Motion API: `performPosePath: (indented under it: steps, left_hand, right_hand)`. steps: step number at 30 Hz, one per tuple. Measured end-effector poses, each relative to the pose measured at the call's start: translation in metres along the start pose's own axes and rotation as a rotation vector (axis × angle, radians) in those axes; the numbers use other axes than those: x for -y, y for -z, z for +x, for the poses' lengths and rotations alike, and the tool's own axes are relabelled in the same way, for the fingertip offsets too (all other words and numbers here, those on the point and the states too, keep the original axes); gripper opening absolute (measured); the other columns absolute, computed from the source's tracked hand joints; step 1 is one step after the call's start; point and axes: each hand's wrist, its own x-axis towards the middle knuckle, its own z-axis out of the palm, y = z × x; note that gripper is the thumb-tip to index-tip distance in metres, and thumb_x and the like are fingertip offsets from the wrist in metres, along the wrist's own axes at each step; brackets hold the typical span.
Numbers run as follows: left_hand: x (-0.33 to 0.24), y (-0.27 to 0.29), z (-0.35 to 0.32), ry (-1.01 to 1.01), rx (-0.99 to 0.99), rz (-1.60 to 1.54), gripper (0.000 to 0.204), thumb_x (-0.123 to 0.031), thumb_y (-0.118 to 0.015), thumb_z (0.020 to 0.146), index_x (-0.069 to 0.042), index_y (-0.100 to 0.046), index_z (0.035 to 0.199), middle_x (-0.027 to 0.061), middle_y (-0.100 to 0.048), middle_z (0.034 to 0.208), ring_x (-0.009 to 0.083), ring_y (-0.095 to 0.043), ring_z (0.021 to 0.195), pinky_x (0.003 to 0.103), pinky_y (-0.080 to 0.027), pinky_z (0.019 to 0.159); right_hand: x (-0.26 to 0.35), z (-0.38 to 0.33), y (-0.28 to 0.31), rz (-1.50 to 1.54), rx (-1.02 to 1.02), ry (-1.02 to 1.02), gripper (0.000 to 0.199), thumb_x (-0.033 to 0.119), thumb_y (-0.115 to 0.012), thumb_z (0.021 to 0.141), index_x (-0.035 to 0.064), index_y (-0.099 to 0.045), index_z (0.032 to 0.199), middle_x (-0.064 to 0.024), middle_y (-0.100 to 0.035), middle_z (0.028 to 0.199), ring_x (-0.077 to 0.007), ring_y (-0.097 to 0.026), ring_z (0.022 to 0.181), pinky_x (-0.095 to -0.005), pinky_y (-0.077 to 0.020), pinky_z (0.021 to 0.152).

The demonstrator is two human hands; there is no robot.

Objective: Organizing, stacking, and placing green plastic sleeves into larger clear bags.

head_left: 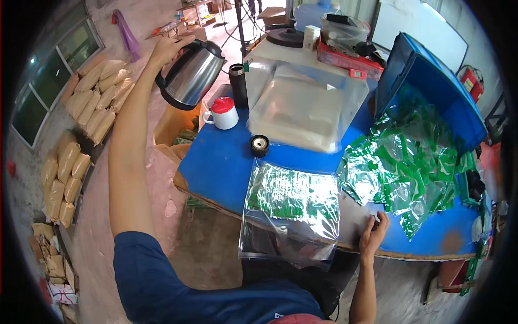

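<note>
My left hand (168, 49) is raised at the upper left, closed round the black handle of a steel electric kettle (193, 75). The kettle tilts right, its lid end toward a tall black vacuum flask (238, 89); I cannot make out any stream of water. The flask stands upright, uncapped, at the table's far left edge. Nearer lies a round black lid (259, 144), likely the flask's. A white mug (224, 116) with a red lid stands beside the flask. My right hand (373, 233) rests on the near table edge, fingers loosely bent and apart, holding nothing.
Clear plastic bags with green print (294, 200) overhang the blue table's (210, 162) near edge. A stack of clear plastic sheets (302, 108) lies behind. At right, a blue crate (431, 92) is tipped over a heap of green-printed packets (415, 167). Filled brown sacks (67, 167) line the left wall.
</note>
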Motion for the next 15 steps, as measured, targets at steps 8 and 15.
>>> performPosePath:
  steps: [8, 15]
  left_hand:
    - [0.018, -0.02, 0.047, -0.107, 0.07, 0.161, 0.067, -0.071, -0.071, 0.077, -0.004, -0.072, 0.07, 0.0027, -0.059, 0.056, 0.0115, -0.057, 0.048, 0.028, -0.044, 0.046]
    - [-0.03, -0.025, 0.036, -0.257, 0.155, 0.055, 0.056, -0.058, -0.075, 0.081, -0.002, -0.076, 0.092, 0.006, -0.067, 0.066, 0.0117, -0.061, 0.058, 0.028, -0.047, 0.057]
  right_hand:
    - [0.001, 0.001, -0.003, 0.033, -0.013, -0.018, 0.031, 0.012, -0.057, 0.1, -0.0033, -0.054, 0.127, -0.0184, -0.052, 0.129, -0.0301, -0.059, 0.109, -0.0358, -0.0514, 0.089]
    - [0.004, 0.0, 0.001, 0.043, -0.024, -0.025, 0.03, 0.012, -0.056, 0.1, -0.0032, -0.054, 0.126, -0.0179, -0.052, 0.129, -0.0296, -0.058, 0.109, -0.0354, -0.0512, 0.089]
